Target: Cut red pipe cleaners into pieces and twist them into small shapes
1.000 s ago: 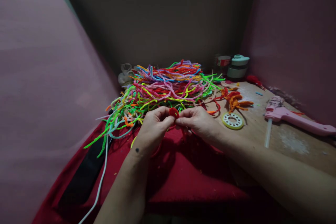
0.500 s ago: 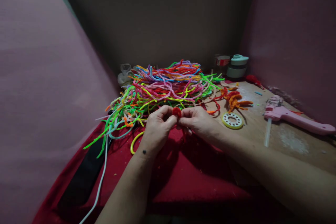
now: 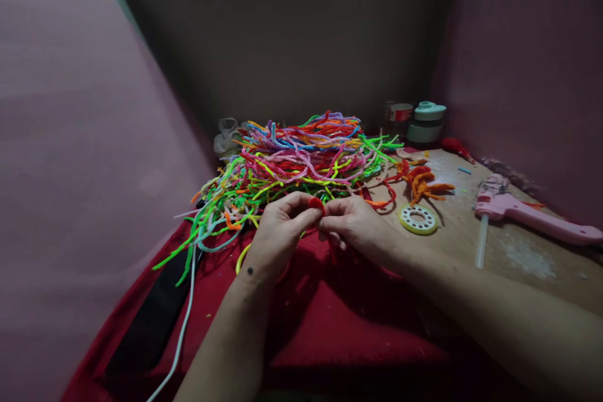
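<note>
My left hand (image 3: 277, 229) and my right hand (image 3: 355, 223) meet in front of me, fingertips pinched together on a small coiled red pipe cleaner (image 3: 315, 204). Its loose red tail (image 3: 331, 250) hangs down under my right fingers. Just behind the hands lies a big tangled heap of coloured pipe cleaners (image 3: 301, 160) in green, pink, red, yellow and blue. Both hands hover over a red cloth (image 3: 330, 320) on my lap.
A wooden table (image 3: 499, 245) at the right carries a pink glue gun (image 3: 527, 210), a round perforated yellow disc (image 3: 417, 218) and orange-red pipe cleaner pieces (image 3: 421, 179). Jars and a teal-lidded container (image 3: 426, 120) stand at the back. A white cable (image 3: 181, 326) trails down left.
The red coil has turned between my fingertips and now shows edge-on rather than as a flat disc. My hands stayed in about the same place.
</note>
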The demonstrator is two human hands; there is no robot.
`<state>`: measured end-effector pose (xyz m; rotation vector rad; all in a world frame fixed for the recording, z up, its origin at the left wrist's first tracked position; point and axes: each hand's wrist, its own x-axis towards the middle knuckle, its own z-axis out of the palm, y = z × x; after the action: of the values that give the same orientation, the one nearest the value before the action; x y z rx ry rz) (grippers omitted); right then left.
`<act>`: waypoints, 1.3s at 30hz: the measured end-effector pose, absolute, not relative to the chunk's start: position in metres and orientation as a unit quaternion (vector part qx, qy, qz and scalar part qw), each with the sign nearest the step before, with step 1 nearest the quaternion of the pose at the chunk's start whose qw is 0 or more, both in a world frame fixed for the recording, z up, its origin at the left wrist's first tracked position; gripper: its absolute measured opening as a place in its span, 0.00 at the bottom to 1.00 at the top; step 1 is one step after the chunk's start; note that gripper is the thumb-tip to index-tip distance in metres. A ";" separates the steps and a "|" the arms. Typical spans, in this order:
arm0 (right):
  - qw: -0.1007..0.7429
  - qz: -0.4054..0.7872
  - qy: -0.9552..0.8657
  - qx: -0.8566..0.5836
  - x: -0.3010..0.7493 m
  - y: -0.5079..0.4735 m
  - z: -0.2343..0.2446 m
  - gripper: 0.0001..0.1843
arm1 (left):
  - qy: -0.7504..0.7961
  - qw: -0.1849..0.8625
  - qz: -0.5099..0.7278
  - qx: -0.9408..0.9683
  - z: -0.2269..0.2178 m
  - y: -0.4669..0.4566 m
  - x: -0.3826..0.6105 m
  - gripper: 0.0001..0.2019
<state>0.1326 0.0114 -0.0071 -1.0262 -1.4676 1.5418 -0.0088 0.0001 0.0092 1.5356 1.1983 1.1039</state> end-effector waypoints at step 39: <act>0.430 0.249 -0.807 -0.319 0.136 0.011 -0.029 0.08 | 0.450 0.273 0.458 0.717 -0.004 0.006 -0.009 0.07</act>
<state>0.1358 0.0110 -0.0294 -0.7959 -2.0138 0.6201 -0.0086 0.0057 -0.0036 1.9288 1.2100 1.2337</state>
